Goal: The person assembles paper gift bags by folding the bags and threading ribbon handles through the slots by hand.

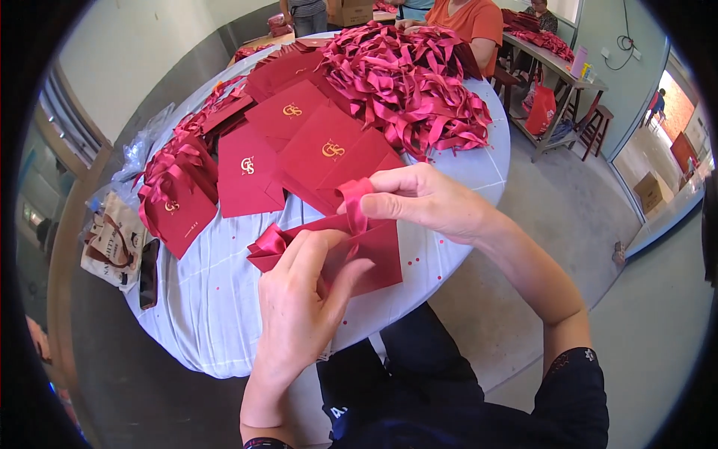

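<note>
A dark red paper gift bag [380, 260] lies tilted at the table's near edge, in front of me. My left hand [295, 292] is at its left end, fingers curled over the top edge and thumb stretched along the near side. A loop of shiny red ribbon [272, 241] sticks out beside those fingers. My right hand [430, 200] pinches another red ribbon [357, 203] between thumb and forefinger, raised above the bag's opening. Where this ribbon meets the bag is partly hidden by my left hand.
Behind are flat red bags with gold lettering [329, 153] and a large heap of red ribbons [419, 82]. On the left lie a ribboned bag [179, 217], a canvas tote [112, 247] and a dark phone-like object [149, 274]. A person in orange [479, 26] sits across the table.
</note>
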Available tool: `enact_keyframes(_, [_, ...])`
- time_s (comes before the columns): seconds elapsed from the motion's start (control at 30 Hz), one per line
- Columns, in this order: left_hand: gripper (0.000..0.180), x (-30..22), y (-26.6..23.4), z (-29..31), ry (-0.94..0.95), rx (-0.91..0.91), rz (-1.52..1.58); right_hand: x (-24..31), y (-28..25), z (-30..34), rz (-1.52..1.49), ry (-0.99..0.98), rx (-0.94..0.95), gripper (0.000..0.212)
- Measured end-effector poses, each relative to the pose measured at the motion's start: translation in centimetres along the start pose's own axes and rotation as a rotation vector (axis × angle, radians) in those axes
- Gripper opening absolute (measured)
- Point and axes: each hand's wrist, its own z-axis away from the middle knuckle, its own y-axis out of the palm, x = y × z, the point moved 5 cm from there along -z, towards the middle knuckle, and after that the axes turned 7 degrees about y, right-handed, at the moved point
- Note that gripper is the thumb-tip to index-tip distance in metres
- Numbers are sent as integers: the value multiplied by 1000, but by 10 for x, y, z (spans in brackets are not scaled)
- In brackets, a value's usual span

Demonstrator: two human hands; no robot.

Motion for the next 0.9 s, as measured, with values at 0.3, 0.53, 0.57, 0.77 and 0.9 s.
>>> enact_keyframes(0.3, [12, -1, 2, -5, 73, -93, -73, 33, 2, -8, -177, -255, -78, 23])
enact_keyframes(0.53, [11, 0, 2, 0, 93, -111, -68, 50, 10, -6, -331, -275, -97, 20])
enact_keyframes(0.57, [11, -1, 3, 0, 83, -101, -66, 50, 10, -6, -321, -309, -71, 19])
enact_keyframes(0.77, [12, -1, 2, 0, 98, -110, -67, 52, 13, -5, -308, -399, -56, 16])
enact_keyframes(0.9, [13, 0, 1, -1, 104, -107, -41, 49, 12, -9, -369, -410, -18, 16])
